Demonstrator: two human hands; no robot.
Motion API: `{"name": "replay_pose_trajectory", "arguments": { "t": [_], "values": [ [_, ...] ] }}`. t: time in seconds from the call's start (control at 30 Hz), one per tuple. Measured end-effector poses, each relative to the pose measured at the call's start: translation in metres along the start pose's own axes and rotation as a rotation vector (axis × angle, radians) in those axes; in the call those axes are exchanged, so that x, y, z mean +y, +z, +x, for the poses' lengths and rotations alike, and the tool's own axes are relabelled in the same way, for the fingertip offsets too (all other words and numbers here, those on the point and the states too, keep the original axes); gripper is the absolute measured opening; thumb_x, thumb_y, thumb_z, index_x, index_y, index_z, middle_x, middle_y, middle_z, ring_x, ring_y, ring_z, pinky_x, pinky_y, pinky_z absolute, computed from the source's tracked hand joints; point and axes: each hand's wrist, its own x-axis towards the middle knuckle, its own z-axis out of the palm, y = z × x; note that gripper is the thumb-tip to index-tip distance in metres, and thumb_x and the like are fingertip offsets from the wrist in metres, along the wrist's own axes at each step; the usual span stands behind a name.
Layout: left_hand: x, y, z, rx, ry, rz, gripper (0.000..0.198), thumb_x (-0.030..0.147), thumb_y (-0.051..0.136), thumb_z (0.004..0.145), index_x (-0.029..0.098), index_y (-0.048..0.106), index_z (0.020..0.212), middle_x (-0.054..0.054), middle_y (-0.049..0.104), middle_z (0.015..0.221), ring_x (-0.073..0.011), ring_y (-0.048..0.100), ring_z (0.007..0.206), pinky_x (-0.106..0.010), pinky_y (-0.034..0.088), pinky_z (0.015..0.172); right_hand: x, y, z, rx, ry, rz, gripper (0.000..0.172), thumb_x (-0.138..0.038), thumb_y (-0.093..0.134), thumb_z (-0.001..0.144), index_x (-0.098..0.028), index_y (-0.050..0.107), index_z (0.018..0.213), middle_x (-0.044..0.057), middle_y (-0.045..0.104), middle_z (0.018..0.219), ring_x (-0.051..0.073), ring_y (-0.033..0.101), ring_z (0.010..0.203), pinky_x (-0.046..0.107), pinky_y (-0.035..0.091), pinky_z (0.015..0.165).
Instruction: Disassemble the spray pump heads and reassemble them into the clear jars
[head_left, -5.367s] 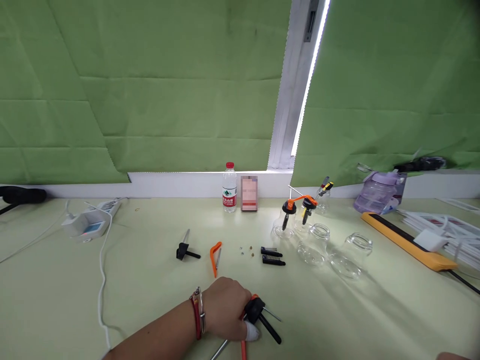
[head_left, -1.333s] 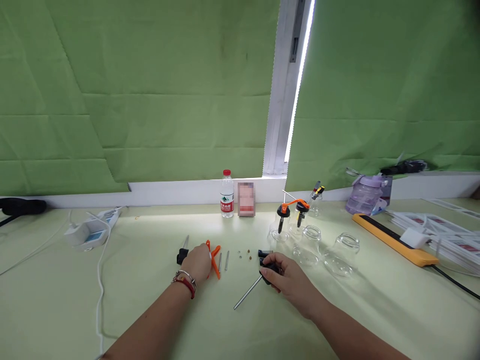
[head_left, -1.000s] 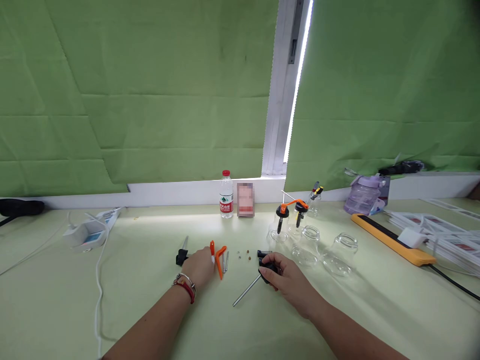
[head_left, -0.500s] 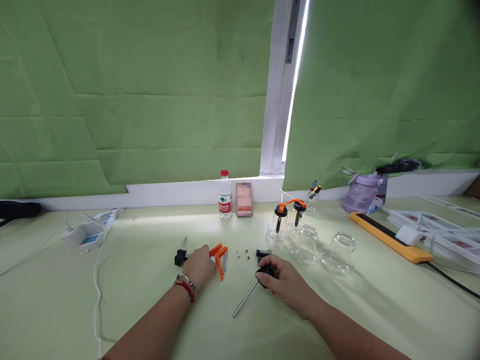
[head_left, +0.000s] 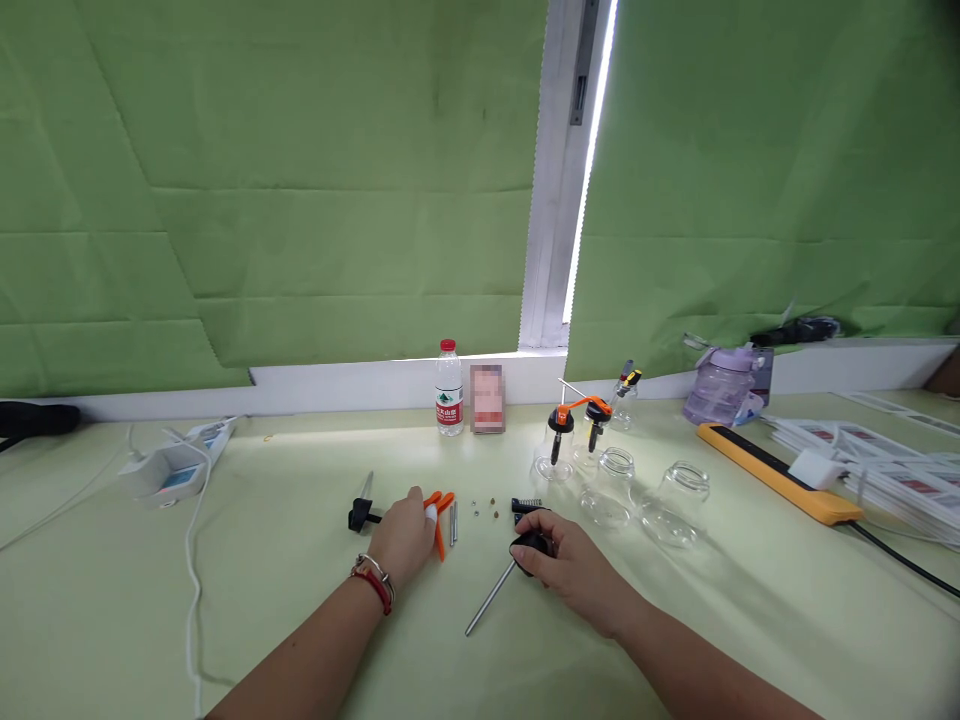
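My left hand lies low over the table, thumb and fingers closed around an orange crank handle; its fingertips are partly hidden. A second orange handle lies against the thumb. Two short metal rods lie just right of it. My right hand grips a black knob-like cap with a long metal rod pointing down to the left. Behind that hand are a black part with a spring. Between the hands lie several tiny metal pieces.
Left of my left hand lies a black part with a clear stem. Glass jars and grinder-like assemblies with orange handles stand at right. A water bottle, purple jug, orange power strip and white cable surround them.
My left hand has shifted slightly right, its thumb now covering more of the orange handles. My right hand and the capped rod stay in place.
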Motion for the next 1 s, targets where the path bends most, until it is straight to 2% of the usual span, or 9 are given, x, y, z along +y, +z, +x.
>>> {"name": "replay_pose_trajectory", "arguments": {
  "t": [0.13,0.27,0.4,0.47,0.57,0.73,0.83,0.9,1.0],
  "values": [
    [0.003,0.002,-0.001,-0.007,0.003,-0.07,0.008,0.022,0.045,0.082,0.017,0.045,0.088,-0.008,0.064,0.078,-0.0217,0.061,0.069,-0.026,0.032,0.049,0.0,0.001,0.0,-0.013,0.007,0.003,0.025,-0.038,0.061,0.076,-0.021,0.054,0.093,-0.003,0.05,0.07,0.011,0.041,0.061,0.022,0.034,0.056],
    [0.001,0.007,0.001,-0.024,-0.019,-0.156,0.015,0.018,0.052,0.077,0.017,0.046,0.091,-0.01,0.063,0.082,-0.0213,0.062,0.07,-0.025,0.034,0.05,0.002,0.002,0.0,-0.013,-0.003,0.011,0.023,-0.037,0.061,0.076,-0.022,0.055,0.093,-0.003,0.049,0.07,0.011,0.041,0.06,0.022,0.034,0.055],
    [0.002,0.011,0.002,-0.082,-0.047,-0.283,0.025,0.027,0.047,0.083,0.015,0.043,0.105,-0.009,0.064,0.081,-0.0167,0.062,0.056,-0.023,0.037,0.046,0.002,0.002,0.0,0.008,-0.016,0.022,0.024,-0.038,0.061,0.077,-0.021,0.054,0.093,-0.003,0.05,0.071,0.011,0.041,0.062,0.023,0.035,0.057],
    [0.004,0.012,0.001,-0.132,-0.072,-0.341,0.03,0.03,0.041,0.086,0.014,0.039,0.112,-0.006,0.065,0.073,-0.015,0.059,0.046,-0.023,0.038,0.041,0.002,0.002,0.0,0.013,-0.019,0.025,0.025,-0.038,0.06,0.077,-0.021,0.054,0.093,-0.003,0.05,0.071,0.011,0.042,0.062,0.023,0.036,0.058],
    [0.007,0.011,-0.001,-0.177,-0.09,-0.389,0.038,0.029,0.037,0.088,0.01,0.033,0.12,-0.003,0.062,0.06,-0.0159,0.059,0.042,-0.023,0.038,0.04,0.002,0.002,0.0,0.022,-0.018,0.027,0.026,-0.04,0.06,0.077,-0.021,0.054,0.094,-0.002,0.05,0.071,0.012,0.043,0.063,0.024,0.037,0.059],
    [0.007,0.002,-0.004,-0.069,-0.049,-0.341,0.04,0.027,0.047,0.082,0.013,0.04,0.119,-0.005,0.064,0.073,-0.0172,0.061,0.058,-0.024,0.036,0.047,0.004,0.001,0.001,0.048,-0.074,0.103,0.03,-0.038,0.063,0.076,-0.021,0.053,0.098,0.0,0.054,0.082,0.013,0.048,0.074,0.027,0.041,0.067],
    [0.013,-0.008,-0.014,0.02,0.055,-0.288,0.025,0.024,0.048,0.081,0.019,0.052,0.105,-0.004,0.062,0.074,-0.0178,0.058,0.067,-0.024,0.034,0.053,0.004,0.001,0.001,0.016,-0.151,0.183,0.035,-0.035,0.067,0.074,-0.022,0.052,0.102,0.001,0.055,0.088,0.015,0.051,0.08,0.028,0.043,0.074],
    [0.023,-0.015,-0.027,0.04,0.253,-0.281,0.018,0.026,0.043,0.085,0.019,0.056,0.095,-0.001,0.059,0.066,-0.0162,0.055,0.062,-0.025,0.035,0.055,0.004,0.002,0.0,-0.001,-0.208,0.215,0.037,-0.032,0.07,0.072,-0.022,0.051,0.103,0.001,0.056,0.089,0.015,0.052,0.082,0.029,0.043,0.075],
    [0.039,-0.022,-0.047,-0.023,0.474,-0.353,0.026,0.034,0.038,0.089,0.019,0.053,0.104,0.001,0.058,0.066,-0.0143,0.053,0.059,-0.024,0.038,0.058,0.003,0.006,-0.004,-0.032,-0.302,0.222,0.04,-0.028,0.071,0.072,-0.023,0.05,0.105,0.003,0.057,0.094,0.017,0.054,0.088,0.031,0.044,0.08]
  ]
}}
